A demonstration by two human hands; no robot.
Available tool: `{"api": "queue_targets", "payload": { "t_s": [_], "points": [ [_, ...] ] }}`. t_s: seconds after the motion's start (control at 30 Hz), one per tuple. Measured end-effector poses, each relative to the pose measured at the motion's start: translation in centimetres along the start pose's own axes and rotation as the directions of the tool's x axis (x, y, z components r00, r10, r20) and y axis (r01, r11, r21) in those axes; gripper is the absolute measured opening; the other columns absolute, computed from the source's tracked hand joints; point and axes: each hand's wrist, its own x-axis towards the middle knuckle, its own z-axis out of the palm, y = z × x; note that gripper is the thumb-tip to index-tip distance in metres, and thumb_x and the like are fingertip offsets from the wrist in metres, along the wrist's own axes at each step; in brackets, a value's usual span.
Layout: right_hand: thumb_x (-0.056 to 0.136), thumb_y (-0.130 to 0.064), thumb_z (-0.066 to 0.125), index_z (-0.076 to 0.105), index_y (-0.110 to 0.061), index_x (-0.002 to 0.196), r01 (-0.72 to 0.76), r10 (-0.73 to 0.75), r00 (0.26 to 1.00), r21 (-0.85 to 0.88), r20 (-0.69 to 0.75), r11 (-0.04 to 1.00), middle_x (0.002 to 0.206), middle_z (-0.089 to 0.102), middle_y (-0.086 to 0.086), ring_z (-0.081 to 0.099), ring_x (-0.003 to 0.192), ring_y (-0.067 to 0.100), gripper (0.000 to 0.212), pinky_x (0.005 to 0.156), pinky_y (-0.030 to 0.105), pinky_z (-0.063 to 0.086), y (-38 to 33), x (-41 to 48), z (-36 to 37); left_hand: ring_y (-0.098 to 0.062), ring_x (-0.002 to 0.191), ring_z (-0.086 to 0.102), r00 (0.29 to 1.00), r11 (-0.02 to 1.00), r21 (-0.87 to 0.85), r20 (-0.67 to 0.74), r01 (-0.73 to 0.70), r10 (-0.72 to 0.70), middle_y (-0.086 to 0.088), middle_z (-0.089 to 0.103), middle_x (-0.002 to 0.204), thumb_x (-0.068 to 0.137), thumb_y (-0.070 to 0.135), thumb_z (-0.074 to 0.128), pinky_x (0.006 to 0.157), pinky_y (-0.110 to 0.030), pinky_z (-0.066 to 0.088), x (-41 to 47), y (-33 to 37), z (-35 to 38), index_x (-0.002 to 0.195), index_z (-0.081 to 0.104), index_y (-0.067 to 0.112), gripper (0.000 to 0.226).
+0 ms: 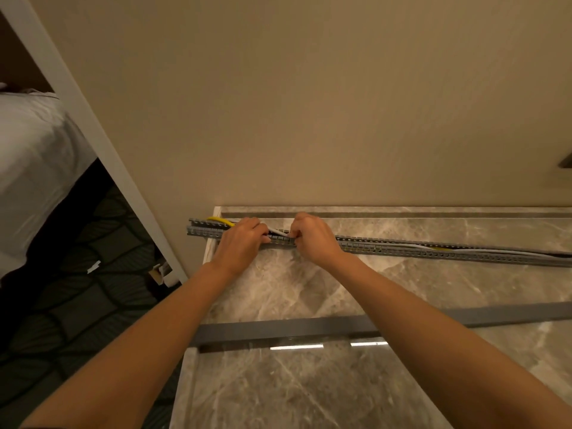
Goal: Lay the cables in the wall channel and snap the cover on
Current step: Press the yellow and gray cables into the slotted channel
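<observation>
Head view, looking down at a marble tabletop [402, 289] set against a beige wall [309, 103]. A grey slotted channel [433, 247] lies along the far part of the tabletop, running from left of centre to the right edge of the frame; its left end overhangs the tabletop's edge. Cables lie inside it: a yellow cable [220, 220] shows at the left end, and white cables [495, 251] run along the right stretch. The grey cover [309, 328], a long flat strip, lies apart from the channel across the lower middle of the frame, passing beneath both forearms.

Both hands rest on the channel at centre frame, close together. The left hand [240, 243] has its fingers curled down onto the channel, its grip pressed together over the cables and slotted wall. The right hand [312, 238] is bunched just beside it, grip pinched at the channel's near wall; which cable it pinches, if any, cannot be told.

At the left of the frame are a white door frame [93, 134], a bed with white linen [34, 156] and dark patterned carpet [93, 305].
</observation>
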Motion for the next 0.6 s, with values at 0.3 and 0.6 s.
{"api": "queue_targets", "payload": {
  "t_s": [0.3,0.6],
  "points": [
    [0.084,-0.013,0.061,0.059,-0.001,0.096,-0.034,0.030,0.998,-0.064,-0.057,0.997,0.113,0.054,0.013,0.046,0.111,0.028,0.017,0.089,0.038,0.043,-1.0,-0.3,0.4,-0.035,0.081,0.060,0.943,0.966,-0.226,-0.276,0.122,-0.184,-0.026,0.058,0.096,0.089,-0.004,0.051,0.072,-0.041,0.051,0.9,-3.2,-1.8,0.094,0.062,-0.009,0.013],
    [0.089,-0.021,0.059,0.041,-0.008,0.123,-0.005,-0.017,0.994,0.193,0.111,0.981,0.128,0.056,0.015,0.052,0.117,0.033,0.040,0.095,0.043,0.045,-7.1,3.1,2.4,-0.025,0.085,0.051,0.664,0.576,-0.336,0.463,0.745,-0.587,-0.020,0.058,0.097,0.099,0.024,0.027,0.074,-0.030,0.037,2.4,-10.3,-2.5,0.084,0.057,0.006,0.038]
  ]
}}
